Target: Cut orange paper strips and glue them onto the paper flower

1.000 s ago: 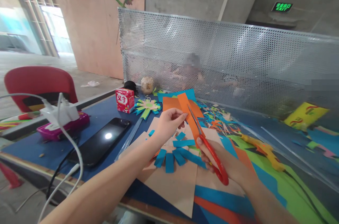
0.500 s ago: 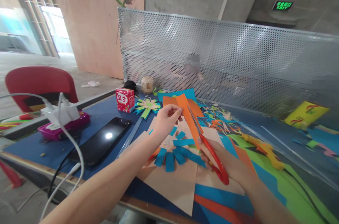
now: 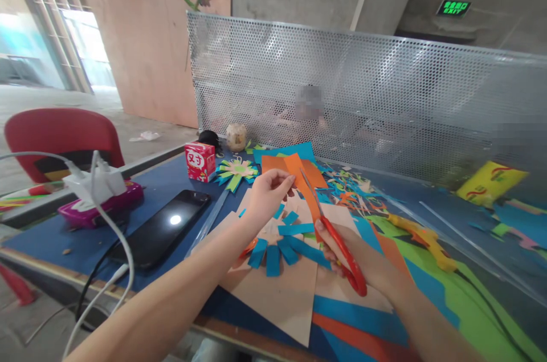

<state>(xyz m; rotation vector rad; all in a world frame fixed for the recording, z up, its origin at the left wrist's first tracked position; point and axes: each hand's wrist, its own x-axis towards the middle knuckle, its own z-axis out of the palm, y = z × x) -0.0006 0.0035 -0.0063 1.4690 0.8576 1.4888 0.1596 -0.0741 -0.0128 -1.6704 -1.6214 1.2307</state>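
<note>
Pinching the left edge of an orange strip (image 3: 306, 191) in the left hand (image 3: 270, 192), with thumb and forefinger together on it. Gripping red-handled scissors (image 3: 342, 247) in the right hand (image 3: 366, 257) — wrapped around the handles, with the blades laid along the strip. Holding the strip above blue paper strips (image 3: 272, 259) fanned out on pale sheets (image 3: 284, 308), and in front of an orange sheet (image 3: 271, 163). Cannot tell exactly how far apart the blades stand. Compared with one second ago, pinching slightly farther left, reaching less across the strip — compared with half a second ago, hardly changed.
</note>
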